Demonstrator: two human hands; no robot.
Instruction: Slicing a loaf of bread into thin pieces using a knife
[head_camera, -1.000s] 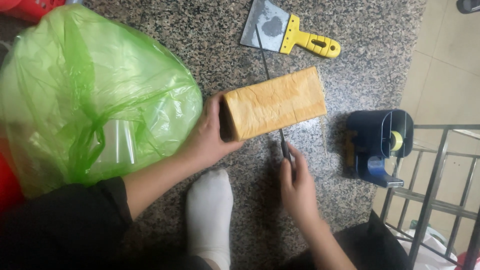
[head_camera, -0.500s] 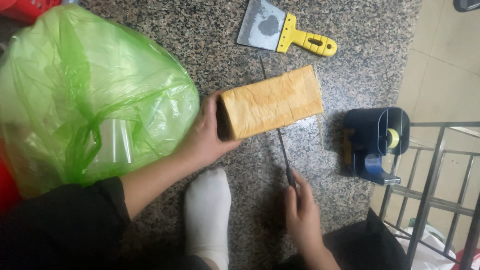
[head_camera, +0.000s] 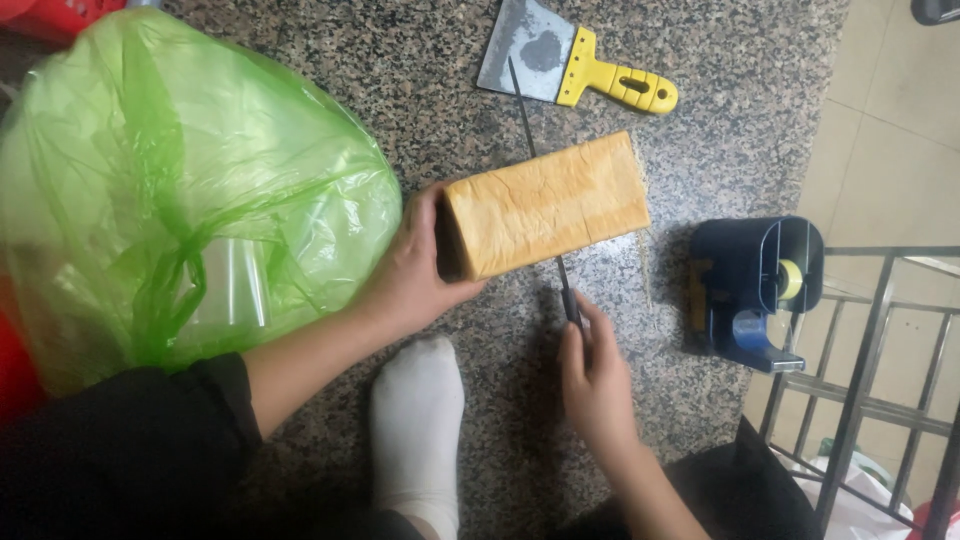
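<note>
On the granite floor (head_camera: 700, 90), my left hand (head_camera: 415, 275) grips the loaf (head_camera: 545, 205) steady while my right hand (head_camera: 592, 375), clenched around the knife (head_camera: 545, 190), should saw gently and straight.

green plastic bag (head_camera: 180, 190), yellow-handled scraper (head_camera: 575, 65), tape dispenser (head_camera: 755, 285)

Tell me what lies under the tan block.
A thin dark blade passes beneath the tan block, showing above and below it; the right hand grips its handle. The left hand holds the block's end. The covered middle of the blade and the granite floor below are hidden.
</note>
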